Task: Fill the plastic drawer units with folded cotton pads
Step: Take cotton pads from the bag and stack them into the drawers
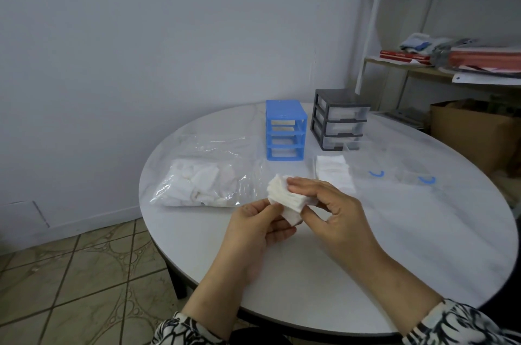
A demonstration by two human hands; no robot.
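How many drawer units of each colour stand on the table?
Blue unit: 1
Grey unit: 1
Total: 2

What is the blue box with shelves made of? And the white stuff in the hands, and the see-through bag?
The blue three-tier drawer frame looks like hard moulded plastic, matte and evenly coloured. The white folded pad stack seems soft cotton or gauze, with fuzzy layered edges. The clear crinkled bag of white pads looks like thin plastic film, shiny and wrinkled.
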